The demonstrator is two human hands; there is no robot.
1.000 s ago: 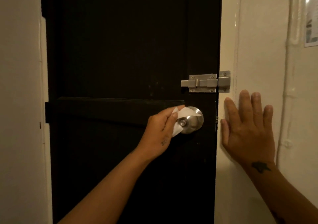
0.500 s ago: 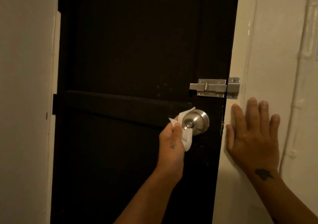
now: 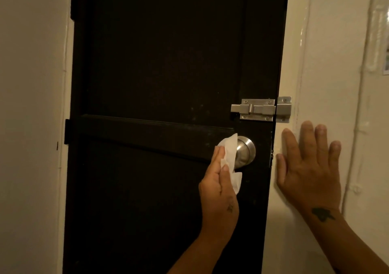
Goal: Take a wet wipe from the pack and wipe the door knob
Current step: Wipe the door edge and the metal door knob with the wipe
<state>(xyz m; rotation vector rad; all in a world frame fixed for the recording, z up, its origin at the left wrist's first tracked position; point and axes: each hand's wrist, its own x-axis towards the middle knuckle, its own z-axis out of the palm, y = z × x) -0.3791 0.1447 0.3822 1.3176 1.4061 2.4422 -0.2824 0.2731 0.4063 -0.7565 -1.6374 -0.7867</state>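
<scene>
Cream wall (image 3: 328,42) frames a dark door (image 3: 168,63). Left hand (image 3: 219,193), fingers (image 3: 217,158) pinching the wipe (image 3: 229,153), covers the knob (image 3: 245,151) at nine o'clock; right hand (image 3: 309,168) lies flat, released. Best to rub round every side.

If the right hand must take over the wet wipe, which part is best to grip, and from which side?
Probably the loose tail of the wet wipe hanging below the door knob. Come from the right with the right hand, since the left hand covers the wipe's left side and presses its upper part on the knob.
</scene>
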